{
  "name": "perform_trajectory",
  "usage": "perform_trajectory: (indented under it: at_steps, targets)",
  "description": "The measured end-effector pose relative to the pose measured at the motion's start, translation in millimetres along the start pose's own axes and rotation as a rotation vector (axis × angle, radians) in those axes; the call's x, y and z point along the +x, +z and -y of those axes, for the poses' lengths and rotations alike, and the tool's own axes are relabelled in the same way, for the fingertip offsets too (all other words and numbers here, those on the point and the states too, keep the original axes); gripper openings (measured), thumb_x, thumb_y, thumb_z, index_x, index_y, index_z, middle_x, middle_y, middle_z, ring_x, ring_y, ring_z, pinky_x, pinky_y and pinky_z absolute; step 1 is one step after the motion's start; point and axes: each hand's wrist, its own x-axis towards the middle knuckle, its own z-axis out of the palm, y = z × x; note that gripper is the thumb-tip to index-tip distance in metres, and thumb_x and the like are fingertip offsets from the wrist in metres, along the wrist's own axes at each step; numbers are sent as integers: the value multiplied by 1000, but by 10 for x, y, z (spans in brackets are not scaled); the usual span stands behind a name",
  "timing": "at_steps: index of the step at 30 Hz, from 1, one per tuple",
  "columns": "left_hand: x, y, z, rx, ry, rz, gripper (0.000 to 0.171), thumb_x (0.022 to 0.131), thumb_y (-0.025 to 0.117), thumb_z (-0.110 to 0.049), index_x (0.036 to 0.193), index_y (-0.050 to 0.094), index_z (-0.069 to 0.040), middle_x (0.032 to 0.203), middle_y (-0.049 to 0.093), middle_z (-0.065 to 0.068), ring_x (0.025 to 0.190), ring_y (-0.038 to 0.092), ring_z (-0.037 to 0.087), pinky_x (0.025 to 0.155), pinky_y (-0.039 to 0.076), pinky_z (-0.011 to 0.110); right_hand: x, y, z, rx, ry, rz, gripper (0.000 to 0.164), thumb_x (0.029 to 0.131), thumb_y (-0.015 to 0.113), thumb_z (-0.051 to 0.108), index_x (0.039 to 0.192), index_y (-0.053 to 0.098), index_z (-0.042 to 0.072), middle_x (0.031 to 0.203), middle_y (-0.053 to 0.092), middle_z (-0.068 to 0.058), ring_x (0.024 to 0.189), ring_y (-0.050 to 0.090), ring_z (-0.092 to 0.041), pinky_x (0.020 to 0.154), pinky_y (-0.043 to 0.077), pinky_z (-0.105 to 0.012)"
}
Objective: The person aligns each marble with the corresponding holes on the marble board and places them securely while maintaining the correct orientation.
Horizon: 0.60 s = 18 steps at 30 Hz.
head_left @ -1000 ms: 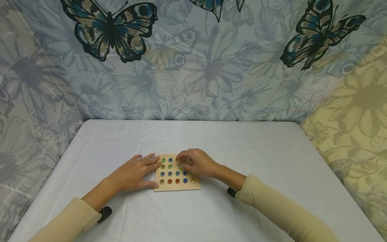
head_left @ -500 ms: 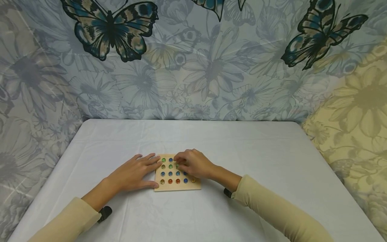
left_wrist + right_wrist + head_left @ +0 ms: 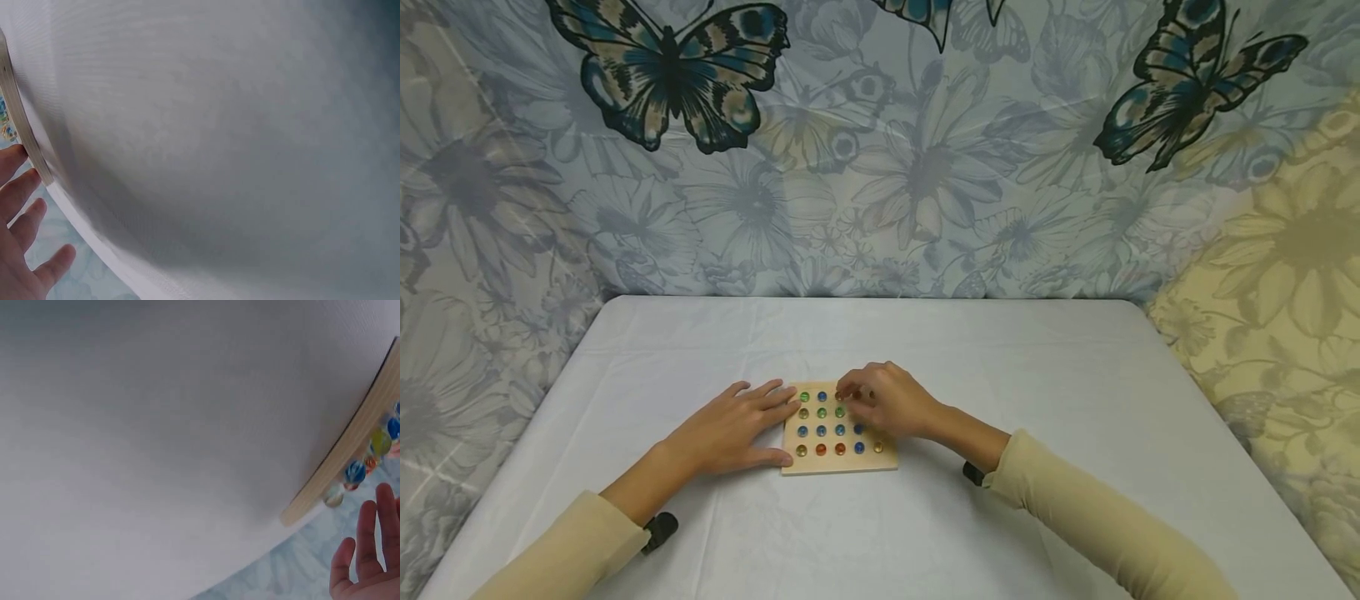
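Note:
In the head view a pale wooden board (image 3: pixel 842 466) lies on the table, bearing rows of glass marbles in green, blue, red and yellow. My left hand (image 3: pixel 735 429) rests spread along its left edge, fingertips at the upper corner and thumb near the lower one. Over the board's upper right is my right hand (image 3: pixel 891 402), fingers loosely bent. Its index fingertip is right at an orange marble (image 3: pixel 839 397), with the thumb apart from it. Several marbles are hidden beneath this hand. The right wrist view shows the outer fingers (image 3: pixel 367 534) extended beside the board's marbles (image 3: pixel 355 470).
A white cloth (image 3: pixel 1000 350) covers the table. Behind it hangs a wall covering (image 3: pixel 925 208) with butterflies and flowers. A dark wrist camera (image 3: pixel 660 532) shows at the left sleeve and another camera (image 3: pixel 973 474) at the right sleeve.
My right hand dips left and down onto a green marble in the second row, then lifts back up and right, showing that marble seated in the board. The left hand stays put.

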Motion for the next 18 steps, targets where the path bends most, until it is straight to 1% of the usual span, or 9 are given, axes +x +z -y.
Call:
perform_trajectory:
  at_steps: [4,6,8,11,13,14,15,18]
  targets:
    - [20,-16,-5,-1,-6,-7,79,90,55,-68,147,52,-12,152,46,9,140,42,32,107,35,60,-82,-129,-70,-29,17,-44,23,90,71,9,112,73,6,104,74,-2,98,67,-17,93,50,-40]
    - [40,-43,-6,10,-18,-43,77,91,57,-65,145,54,-11,149,49,11,138,45,33,107,36,60,-132,-207,-125,-51,45,-68,24,90,71,10,114,72,4,107,74,-3,100,66,-18,94,50,-41]
    - [73,-84,7,37,-53,-106,73,91,60,-62,143,56,-10,145,53,13,135,48,35,107,36,61,-190,-282,-195,-71,88,-95,26,91,71,12,116,71,4,109,73,-5,100,66,-19,93,51,-42]
    - [128,-170,68,98,-148,-226,67,92,65,-55,139,59,-8,140,57,17,131,51,37,107,36,61,-293,-386,-318,-95,153,-131,32,92,71,15,122,68,2,115,71,-9,103,66,-24,92,50,-45]
    - [167,-227,140,127,-234,-274,65,93,65,-51,140,59,-7,142,55,19,132,49,39,107,33,63,-374,-450,-410,-127,205,-157,40,93,71,20,128,64,3,123,68,-10,109,65,-28,94,48,-49]
    - [183,-254,182,133,-276,-287,64,93,64,-50,141,58,-7,143,53,20,133,47,40,108,31,64,-418,-481,-458,-153,228,-173,44,93,71,23,132,62,4,128,65,-12,113,63,-30,96,46,-53]
    - [194,-280,226,132,-319,-286,65,95,62,-50,142,55,-6,146,49,21,136,44,40,109,28,65,-462,-515,-509,-177,251,-188,48,94,70,27,135,59,4,133,62,-13,118,60,-32,97,44,-56]
    - [192,-335,369,99,-445,-243,68,99,52,-51,151,44,-7,157,33,21,145,27,41,112,14,69,-597,-615,-679,-242,332,-234,60,96,65,38,144,49,6,146,48,-19,133,46,-39,101,35,-64]
